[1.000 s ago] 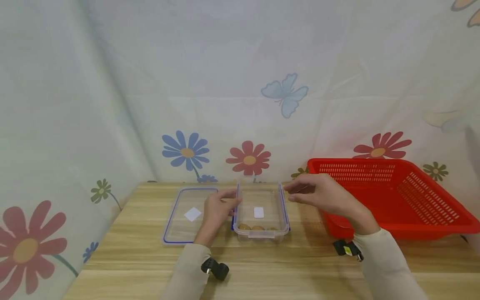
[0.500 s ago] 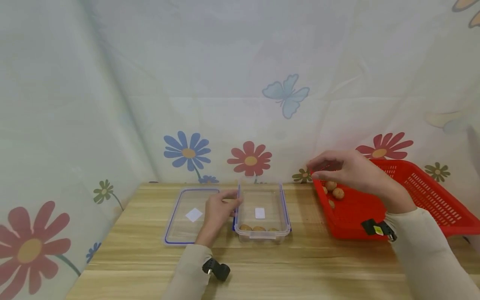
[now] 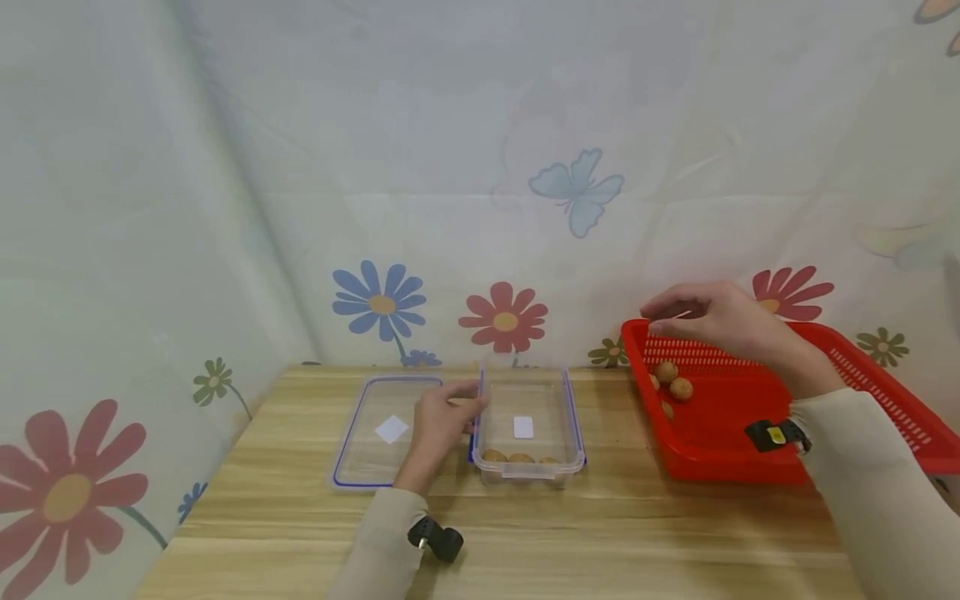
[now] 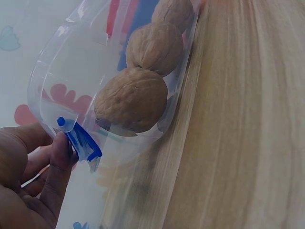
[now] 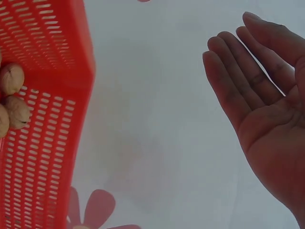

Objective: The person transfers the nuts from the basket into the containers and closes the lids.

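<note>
In the head view, a clear plastic food container (image 3: 531, 477) stands on the wooden table, a row of walnuts (image 3: 521, 458) along its near end. My left hand (image 3: 442, 421) holds its left side. Up close in the left wrist view, thumb and fingers pinch the container beside a blue tab (image 4: 83, 140), with walnuts (image 4: 133, 100) behind the clear wall. My right hand (image 3: 723, 325) is raised over the back left of the red basket (image 3: 738, 467), fingers relaxed. Its palm is bare in the right wrist view. Several walnuts (image 3: 681, 389) lie in the basket's left corner.
Left of the container lies a clear lid with a blue seal (image 3: 356, 429), bearing a white label (image 3: 392, 429). The container carries a white label too (image 3: 522, 427). A flower-printed cloth (image 3: 450, 208) hangs behind the wooden table (image 3: 525, 542).
My right hand has moved right and up, from beside the container to above the red basket, uncovering the walnuts there. The left hand has stayed at the container's side.
</note>
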Motion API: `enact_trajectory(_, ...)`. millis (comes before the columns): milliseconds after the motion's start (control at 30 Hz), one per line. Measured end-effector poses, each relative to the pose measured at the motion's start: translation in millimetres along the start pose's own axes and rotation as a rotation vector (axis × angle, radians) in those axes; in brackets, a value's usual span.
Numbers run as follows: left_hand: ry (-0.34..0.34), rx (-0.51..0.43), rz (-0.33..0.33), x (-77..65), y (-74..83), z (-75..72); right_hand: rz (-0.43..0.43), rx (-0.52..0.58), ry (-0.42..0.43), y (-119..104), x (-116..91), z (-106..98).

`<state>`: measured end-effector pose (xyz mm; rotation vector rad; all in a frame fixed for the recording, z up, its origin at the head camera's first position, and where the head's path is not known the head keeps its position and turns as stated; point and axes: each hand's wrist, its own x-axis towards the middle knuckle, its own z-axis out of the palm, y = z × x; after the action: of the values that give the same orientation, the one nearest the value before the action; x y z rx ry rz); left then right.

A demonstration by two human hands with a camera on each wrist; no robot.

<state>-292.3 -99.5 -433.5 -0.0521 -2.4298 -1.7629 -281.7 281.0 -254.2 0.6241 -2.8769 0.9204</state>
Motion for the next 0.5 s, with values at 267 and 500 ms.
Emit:
enact_trajectory(267,-0.004,-0.028,0.014,-0.8,-1.8,0.4,0.047,-0.017,-0.013,25.4,9.2,0.8)
enact_trajectory(500,-0.002,-0.033,0.011,-0.8,-2.1,0.3,0.097,0.017,-0.032,49.9,11.5,5.6)
